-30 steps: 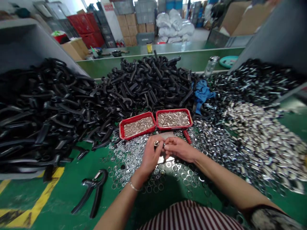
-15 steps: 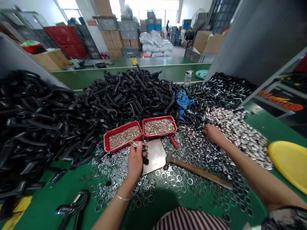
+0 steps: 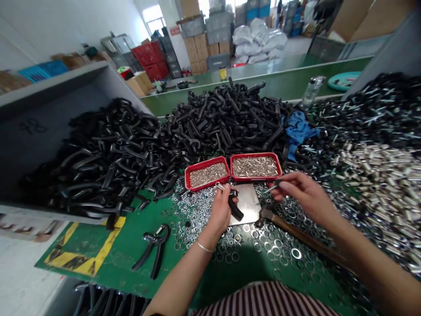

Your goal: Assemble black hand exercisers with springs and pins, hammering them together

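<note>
My left hand (image 3: 219, 211) is closed round a black handle (image 3: 236, 210), whose lower end points down over a metal plate (image 3: 250, 202). A shiny coiled spring (image 3: 219, 186) sticks up by the left thumb. Pinched in the fingers of my right hand (image 3: 304, 195) is a thin screw (image 3: 271, 188) with a dark head, its silvery shank pointing left toward the left hand. The hammer (image 3: 296, 233) lies below my right hand, its head at the plate's right edge. Two red trays (image 3: 232, 176) of small metal pins stand just behind the hands.
Black handles (image 3: 226, 118) are heaped at the back and spill from a grey bin (image 3: 108, 72) at left. Metal rings (image 3: 269, 245), silvery sleeves (image 3: 391, 175) and a blue cloth (image 3: 297, 127) lie about. An assembled two-handled tool (image 3: 156, 245) rests at front left.
My right hand has come from the pile at right to beside the plate, with a screw now showing in its fingers. The view has turned left; my left hand still holds the handle.
</note>
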Motion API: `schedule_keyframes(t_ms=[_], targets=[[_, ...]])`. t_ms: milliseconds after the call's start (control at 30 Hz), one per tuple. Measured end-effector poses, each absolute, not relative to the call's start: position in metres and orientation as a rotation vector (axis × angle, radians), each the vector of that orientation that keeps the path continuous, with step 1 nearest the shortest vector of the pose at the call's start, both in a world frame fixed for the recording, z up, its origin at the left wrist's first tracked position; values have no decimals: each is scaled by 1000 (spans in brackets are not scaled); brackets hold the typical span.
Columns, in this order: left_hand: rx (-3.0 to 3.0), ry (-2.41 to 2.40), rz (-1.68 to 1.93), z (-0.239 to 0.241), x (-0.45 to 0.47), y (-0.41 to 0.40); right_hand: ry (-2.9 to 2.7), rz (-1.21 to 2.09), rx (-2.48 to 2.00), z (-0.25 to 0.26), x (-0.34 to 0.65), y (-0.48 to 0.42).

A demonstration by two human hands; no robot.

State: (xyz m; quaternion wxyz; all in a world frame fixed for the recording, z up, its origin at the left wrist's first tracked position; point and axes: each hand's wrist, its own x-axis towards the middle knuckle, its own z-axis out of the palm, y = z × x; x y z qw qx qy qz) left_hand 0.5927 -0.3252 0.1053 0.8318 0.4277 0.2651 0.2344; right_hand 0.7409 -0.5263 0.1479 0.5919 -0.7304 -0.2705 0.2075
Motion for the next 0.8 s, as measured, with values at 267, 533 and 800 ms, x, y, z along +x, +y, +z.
schedule_keyframes(t_ms=[267,533,800], targets=[[958,579,480,106,588,-339,-966,365,-1730,119,676,-458],[1094,559,299,110,582,-330,-1493,238,-1770,120,700,-475],[1728,587,508,113,590,-310,-855,824,-1645,118,693,-444]])
